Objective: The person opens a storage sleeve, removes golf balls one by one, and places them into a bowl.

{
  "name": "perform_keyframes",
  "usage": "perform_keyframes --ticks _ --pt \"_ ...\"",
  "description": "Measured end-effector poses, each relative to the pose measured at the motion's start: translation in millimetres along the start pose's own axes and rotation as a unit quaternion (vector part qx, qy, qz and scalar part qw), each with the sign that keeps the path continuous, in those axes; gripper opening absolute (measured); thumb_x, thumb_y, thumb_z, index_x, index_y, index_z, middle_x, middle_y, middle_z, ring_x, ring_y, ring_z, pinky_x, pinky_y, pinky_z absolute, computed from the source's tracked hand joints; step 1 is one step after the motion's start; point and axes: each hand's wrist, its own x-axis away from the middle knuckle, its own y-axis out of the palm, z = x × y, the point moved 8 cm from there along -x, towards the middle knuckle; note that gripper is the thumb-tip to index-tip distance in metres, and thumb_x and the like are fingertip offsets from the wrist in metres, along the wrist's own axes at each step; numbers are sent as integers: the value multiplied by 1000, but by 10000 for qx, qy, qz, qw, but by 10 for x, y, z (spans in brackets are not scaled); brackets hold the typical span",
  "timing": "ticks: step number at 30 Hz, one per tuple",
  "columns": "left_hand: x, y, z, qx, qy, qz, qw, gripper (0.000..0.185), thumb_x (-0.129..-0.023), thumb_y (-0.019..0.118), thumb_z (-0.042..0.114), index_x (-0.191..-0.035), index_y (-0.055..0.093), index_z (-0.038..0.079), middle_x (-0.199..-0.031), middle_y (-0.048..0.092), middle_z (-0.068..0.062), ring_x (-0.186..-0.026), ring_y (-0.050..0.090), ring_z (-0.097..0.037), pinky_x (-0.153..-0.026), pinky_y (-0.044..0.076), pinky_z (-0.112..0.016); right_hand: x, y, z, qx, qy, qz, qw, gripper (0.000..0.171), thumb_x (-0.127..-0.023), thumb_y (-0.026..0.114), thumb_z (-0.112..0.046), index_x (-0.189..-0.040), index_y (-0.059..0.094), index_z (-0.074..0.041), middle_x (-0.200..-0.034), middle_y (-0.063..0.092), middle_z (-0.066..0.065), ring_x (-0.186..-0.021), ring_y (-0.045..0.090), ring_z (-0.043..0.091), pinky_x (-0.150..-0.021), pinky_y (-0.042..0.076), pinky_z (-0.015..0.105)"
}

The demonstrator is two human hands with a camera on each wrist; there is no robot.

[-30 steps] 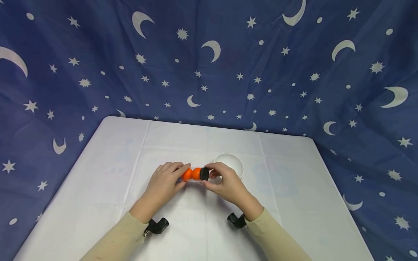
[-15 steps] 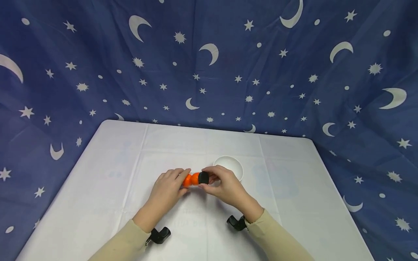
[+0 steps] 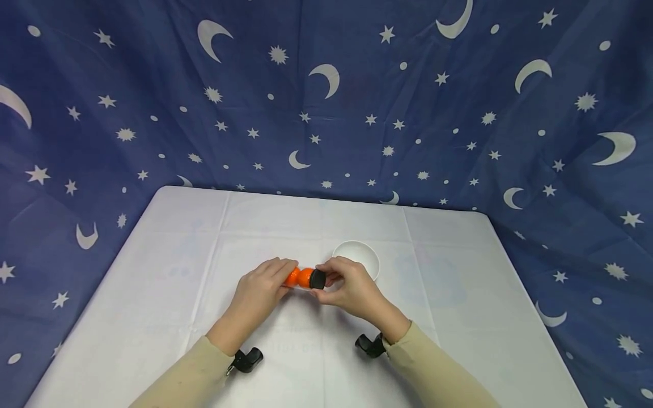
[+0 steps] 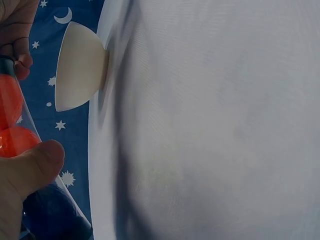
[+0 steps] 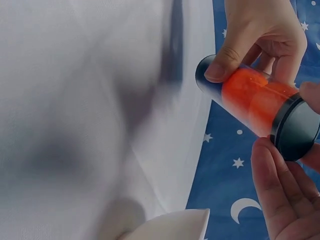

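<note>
A clear tube [image 5: 240, 102] holds orange balls [image 3: 305, 277], and a dark blue ball [image 4: 50, 212] shows in the left wrist view. It lies sideways in the air between both hands, over the table. My left hand [image 3: 257, 289] grips the tube's body, thumb across it, and covers much of that end in the head view. At the other end my right hand [image 3: 357, 292] pinches the black cap [image 5: 297, 130] by its rim with fingers and thumb. The cap sits on the tube's end. A second dark end [image 5: 205, 75] shows beyond the left thumb.
A white bowl [image 4: 80, 70] stands upright on the table just behind my right hand. White cloth covers the table [image 3: 204, 362]. A blue curtain [image 3: 326, 130] with moons and stars hangs behind it. Black wrist cameras [image 3: 248, 360] stick out inward from both sleeves.
The head view has shifted slightly. Both hands keep their hold on the tube and its cap; the capped end has turned a little toward the near side.
</note>
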Motion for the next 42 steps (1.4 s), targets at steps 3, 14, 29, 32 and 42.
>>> perform_keyframes --ticks 3,14,29,32,42 --pt "0 1 3 -43 41 14 10000 54 -68 89 18 -116 67 12 -109 68 -5 -101 64 -28 -75 56 -41 0 4 17 -145 -7 -87 9999 37 -73 83 -11 -106 68 -5 -93 65 -3 -77 65 8 -71 55 23" --pt "-33 21 -66 143 -142 -298 9994 56 -68 88 17 -119 65 13 -113 67 -4 -106 62 -25 -77 56 -41 -15 -31 61 -808 317 -360 9956 37 -75 78 -4 -111 68 -4 -98 67 -3 -80 66 11 -73 56 27" --pt "-66 -16 -132 250 -498 -511 9971 59 -73 86 20 -127 61 11 -119 64 -4 -109 60 -24 -84 53 -42 38 -187 135 -1248 860 66 9884 46 -80 80 -30 -120 63 -14 -105 66 -4 -93 66 20 -82 54 33" --pt "-45 -3 -150 259 -574 -606 9962 59 -75 85 20 -128 60 11 -120 63 -5 -109 60 -24 -85 53 -43 52 -226 147 -1129 821 160 9901 47 -81 79 -29 -122 62 -12 -105 65 -4 -93 66 18 -83 54 32" --pt "17 18 -198 379 -749 -647 9944 57 -76 84 22 -127 60 10 -121 63 -4 -108 60 -23 -83 53 -42 125 -304 224 -730 753 437 9935 45 -84 77 -28 -124 61 -18 -111 63 -6 -99 63 11 -89 51 30"
